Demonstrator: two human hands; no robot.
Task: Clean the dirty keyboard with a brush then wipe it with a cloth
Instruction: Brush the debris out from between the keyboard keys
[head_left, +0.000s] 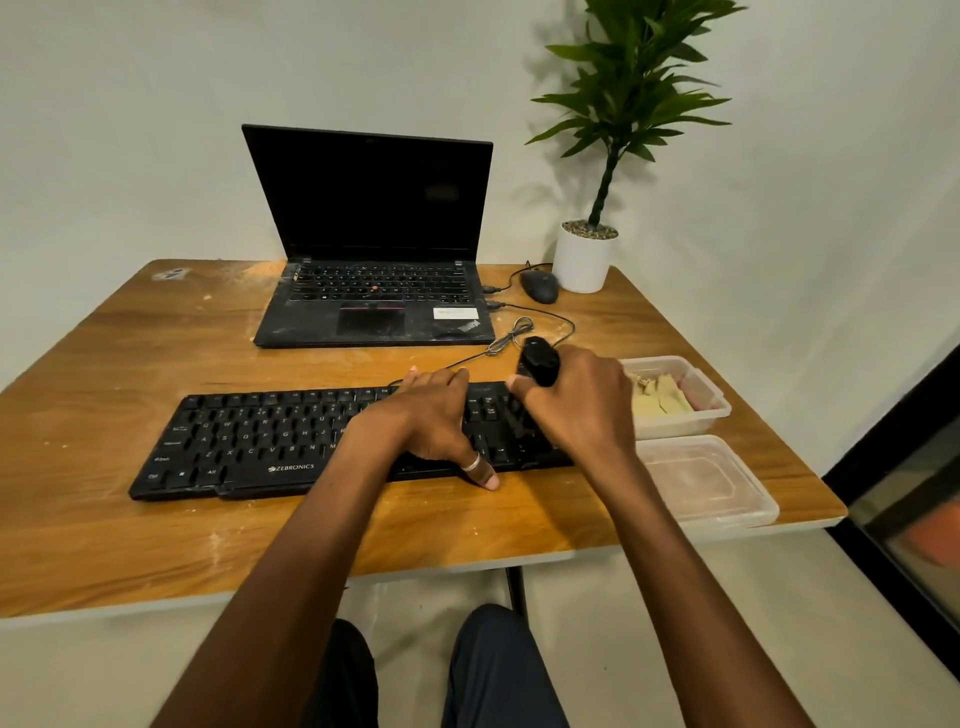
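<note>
A black dusty keyboard (249, 441) lies across the wooden table (156, 545) in front of me. My left hand (426, 415) rests flat on its right-middle keys, fingers reaching the far edge and the ringed thumb at the near edge. My right hand (582, 405) grips a black brush (540, 361). The brush's handle sticks up past my thumb, and its bristles, blurred, are down on the keys at the keyboard's right end. Folded yellow cloths (662, 400) lie in a clear plastic box (717, 410) just right of my right hand.
An open black laptop (374, 306) sits behind the keyboard, its cables trailing to a mouse (540, 286) and the keyboard. A white potted plant (582, 262) stands at the back right. A second clear container (727, 499) sits near the table's right front corner. White dust speckles the tabletop.
</note>
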